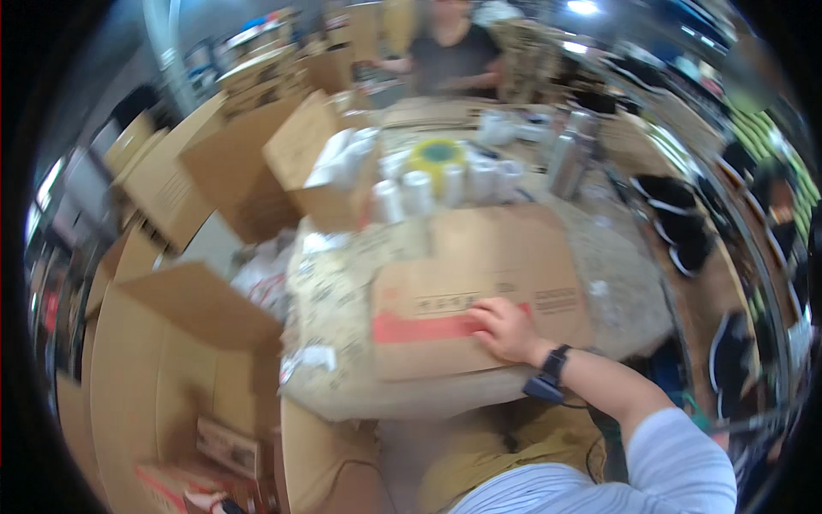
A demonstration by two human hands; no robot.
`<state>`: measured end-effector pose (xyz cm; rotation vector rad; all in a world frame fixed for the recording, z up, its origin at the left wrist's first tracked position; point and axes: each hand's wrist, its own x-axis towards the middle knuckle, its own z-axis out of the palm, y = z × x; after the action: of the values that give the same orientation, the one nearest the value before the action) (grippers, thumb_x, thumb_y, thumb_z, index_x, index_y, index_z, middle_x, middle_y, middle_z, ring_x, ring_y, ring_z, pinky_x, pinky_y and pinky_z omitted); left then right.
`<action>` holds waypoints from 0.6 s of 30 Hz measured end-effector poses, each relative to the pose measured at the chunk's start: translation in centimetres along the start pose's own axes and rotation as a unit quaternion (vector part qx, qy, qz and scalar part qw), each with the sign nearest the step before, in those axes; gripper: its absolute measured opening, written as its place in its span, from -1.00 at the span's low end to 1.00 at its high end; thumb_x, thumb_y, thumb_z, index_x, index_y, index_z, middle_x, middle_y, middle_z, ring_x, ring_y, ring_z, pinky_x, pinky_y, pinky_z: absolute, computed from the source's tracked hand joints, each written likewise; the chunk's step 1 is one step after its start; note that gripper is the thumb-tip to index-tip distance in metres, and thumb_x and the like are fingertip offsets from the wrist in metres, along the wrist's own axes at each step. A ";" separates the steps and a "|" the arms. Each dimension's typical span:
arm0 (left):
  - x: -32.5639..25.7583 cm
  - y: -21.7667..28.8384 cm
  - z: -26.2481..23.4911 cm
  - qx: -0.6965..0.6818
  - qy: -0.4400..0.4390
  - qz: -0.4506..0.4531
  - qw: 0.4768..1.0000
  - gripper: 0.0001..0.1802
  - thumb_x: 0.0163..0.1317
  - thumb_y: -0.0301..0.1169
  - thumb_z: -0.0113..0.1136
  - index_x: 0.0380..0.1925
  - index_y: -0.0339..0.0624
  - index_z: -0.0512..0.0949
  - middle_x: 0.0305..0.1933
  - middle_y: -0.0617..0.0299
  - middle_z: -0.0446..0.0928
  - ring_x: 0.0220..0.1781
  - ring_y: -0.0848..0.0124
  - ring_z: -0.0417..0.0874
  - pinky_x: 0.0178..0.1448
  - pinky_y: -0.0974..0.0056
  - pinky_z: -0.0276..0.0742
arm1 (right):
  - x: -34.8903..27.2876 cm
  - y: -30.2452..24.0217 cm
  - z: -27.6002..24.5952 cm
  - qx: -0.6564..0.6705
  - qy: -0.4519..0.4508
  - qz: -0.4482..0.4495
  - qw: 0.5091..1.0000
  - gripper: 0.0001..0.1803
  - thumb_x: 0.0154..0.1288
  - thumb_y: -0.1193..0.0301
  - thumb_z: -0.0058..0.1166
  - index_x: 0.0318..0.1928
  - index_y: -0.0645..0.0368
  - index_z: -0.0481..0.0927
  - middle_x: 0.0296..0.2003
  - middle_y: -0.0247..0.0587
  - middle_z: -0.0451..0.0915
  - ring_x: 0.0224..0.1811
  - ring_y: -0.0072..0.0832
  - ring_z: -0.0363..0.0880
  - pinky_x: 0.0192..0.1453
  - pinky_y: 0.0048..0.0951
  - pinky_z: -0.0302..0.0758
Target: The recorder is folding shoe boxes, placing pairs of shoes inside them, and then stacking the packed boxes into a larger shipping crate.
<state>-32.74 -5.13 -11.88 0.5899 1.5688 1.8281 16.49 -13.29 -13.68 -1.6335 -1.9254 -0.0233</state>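
Because the right hand (512, 332) only rests loosely bent fingers (488, 318) on the carton (514, 248), it could slide; the left hand (204, 499) has an unclear grip.

White rolls (418, 194) stand beside a yellow roll (420, 158) toward the far edge of the table (635, 295); a silver container (570, 158) stands near its far right corner.

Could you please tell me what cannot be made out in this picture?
Head view:
Left hand: mostly cut off by the lower edge, grip unclear.
Flat brown cardboard with red stripe: printing blurred, stripe partly covered by the right hand.
Black-shirted person: head mostly cut off by the upper edge.
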 end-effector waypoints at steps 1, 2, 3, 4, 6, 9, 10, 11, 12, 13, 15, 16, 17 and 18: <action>2.7 2.0 -2.7 0.023 0.013 0.048 0.999 -0.34 0.25 -0.03 -0.08 0.28 -0.11 0.21 0.29 0.13 0.26 0.29 0.17 0.25 0.34 -0.06 0.14 | 0.3 -0.9 0.6 0.011 0.020 -0.016 1.000 -0.59 0.11 0.35 0.16 0.01 0.12 0.50 -0.02 -0.07 0.48 0.02 -0.14 0.45 0.11 -0.19 0.42; 8.4 2.1 -9.0 0.043 0.023 0.093 0.994 -0.39 0.29 -0.09 -0.09 0.27 -0.13 0.23 0.28 0.12 0.27 0.28 0.18 0.27 0.34 -0.03 0.14 | 0.4 -1.2 0.6 0.018 0.039 -0.030 0.999 -0.58 0.11 0.34 0.16 0.02 0.12 0.50 -0.01 -0.07 0.48 0.02 -0.13 0.45 0.09 -0.19 0.42; 8.0 2.2 -6.5 0.057 0.028 0.129 0.990 -0.45 0.33 -0.15 -0.10 0.26 -0.16 0.24 0.27 0.11 0.28 0.26 0.19 0.30 0.35 0.00 0.15 | 0.1 -0.7 0.1 0.005 0.050 -0.012 0.999 -0.58 0.11 0.34 0.16 0.02 0.12 0.50 -0.01 -0.07 0.48 0.02 -0.13 0.45 0.09 -0.19 0.42; 7.5 1.8 -4.0 0.069 0.036 0.166 0.983 -0.49 0.37 -0.22 -0.11 0.25 -0.18 0.25 0.26 0.10 0.30 0.25 0.20 0.33 0.36 0.03 0.15 | -0.2 -0.2 -0.6 0.004 0.065 -0.022 0.998 -0.57 0.11 0.34 0.17 0.02 0.12 0.49 -0.04 -0.07 0.49 0.00 -0.14 0.46 0.07 -0.20 0.42; 1.8 -0.3 2.5 0.121 -0.202 0.294 0.926 -0.59 0.37 -0.36 -0.10 0.17 -0.27 0.33 0.21 0.11 0.35 0.24 0.25 0.34 0.35 0.16 0.18 | -1.0 -0.1 -1.6 0.007 0.092 -0.028 0.995 -0.56 0.10 0.34 0.17 0.03 0.13 0.49 -0.07 -0.07 0.51 -0.02 -0.14 0.48 0.05 -0.20 0.43; -6.7 -3.8 8.8 0.188 -0.380 0.339 0.840 -0.62 0.28 -0.38 -0.03 0.07 -0.30 0.43 0.14 0.08 0.40 0.19 0.21 0.38 0.31 0.14 0.21 | -1.6 -3.3 -4.2 0.125 0.073 0.045 0.988 -0.62 0.19 0.34 0.13 0.03 0.12 0.49 -0.11 -0.09 0.55 -0.08 -0.22 0.52 0.02 -0.26 0.42; -7.9 -5.4 10.1 0.219 -0.418 0.376 0.797 -0.59 0.24 -0.39 -0.03 0.07 -0.33 0.42 0.15 0.03 0.38 0.19 0.14 0.39 0.31 0.10 0.20 | -1.3 -5.4 -6.3 0.258 0.038 0.013 0.965 -0.65 0.25 0.32 0.07 0.03 0.13 0.49 -0.12 -0.12 0.57 -0.10 -0.29 0.53 0.02 -0.31 0.42; -9.6 -6.9 11.7 0.189 -0.433 0.352 0.808 -0.59 0.24 -0.37 -0.03 0.06 -0.33 0.43 0.15 0.01 0.39 0.20 0.12 0.38 0.31 0.09 0.20 | -1.2 -7.4 -8.9 0.383 0.003 -0.021 0.924 -0.67 0.31 0.31 0.02 0.04 0.15 0.49 -0.13 -0.16 0.58 -0.12 -0.35 0.54 0.02 -0.35 0.41; -11.3 -8.2 13.2 0.162 -0.447 0.325 0.818 -0.59 0.24 -0.35 -0.02 0.05 -0.33 0.45 0.15 0.00 0.39 0.21 0.10 0.37 0.32 0.09 0.19 | -1.0 -9.2 -12.2 0.463 -0.010 -0.065 0.884 -0.67 0.36 0.28 -0.05 0.04 0.17 0.49 -0.13 -0.19 0.58 -0.12 -0.41 0.53 0.00 -0.38 0.41; -12.6 -9.3 14.5 0.165 -0.457 0.328 0.810 -0.59 0.24 -0.35 -0.02 0.05 -0.33 0.45 0.15 0.00 0.39 0.21 0.10 0.37 0.32 0.09 0.19 | -0.8 -10.6 -15.4 0.540 -0.021 -0.110 0.834 -0.66 0.41 0.25 -0.12 0.05 0.19 0.49 -0.12 -0.23 0.58 -0.13 -0.47 0.52 -0.02 -0.41 0.41; -14.3 -11.0 16.5 0.221 -0.397 0.335 0.825 -0.60 0.28 -0.32 -0.04 0.04 -0.32 0.45 0.14 0.00 0.39 0.21 0.11 0.36 0.30 0.10 0.21 | -2.1 -11.5 -20.3 0.701 -0.121 -0.100 0.696 -0.59 0.45 0.20 -0.18 0.04 0.28 0.48 -0.10 -0.21 0.57 -0.15 -0.47 0.50 -0.02 -0.41 0.41; -14.2 -11.6 16.9 0.224 -0.408 0.338 0.818 -0.60 0.28 -0.32 -0.04 0.04 -0.32 0.45 0.14 0.00 0.39 0.21 0.11 0.36 0.30 0.10 0.21 | -2.2 -12.8 -21.9 0.778 -0.048 -0.168 0.604 -0.58 0.44 0.19 -0.15 0.04 0.29 0.47 -0.16 -0.25 0.56 -0.25 -0.50 0.45 -0.11 -0.44 0.40; -14.0 -11.8 17.0 0.245 -0.379 0.354 0.819 -0.61 0.30 -0.31 -0.05 0.04 -0.33 0.45 0.14 0.00 0.39 0.21 0.12 0.36 0.29 0.10 0.22 | -1.2 -12.0 -22.2 0.724 -0.043 -0.366 0.583 -0.71 0.43 0.40 -0.28 -0.38 0.29 0.44 -0.56 -0.07 0.40 -0.67 -0.16 0.24 -0.47 -0.13 0.24; -14.3 -11.7 17.3 0.263 -0.352 0.366 0.820 -0.61 0.32 -0.29 -0.07 0.03 -0.33 0.46 0.13 0.00 0.39 0.21 0.12 0.35 0.28 0.09 0.23 | -1.6 -12.7 -23.9 0.749 -0.043 -0.340 0.567 -0.69 0.43 0.40 -0.31 -0.41 0.30 0.41 -0.56 -0.02 0.38 -0.64 -0.13 0.24 -0.43 -0.13 0.25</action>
<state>-8.61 -2.73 -19.08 2.0948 1.3624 1.2966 15.40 -27.01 9.69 0.2880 -1.4873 1.0728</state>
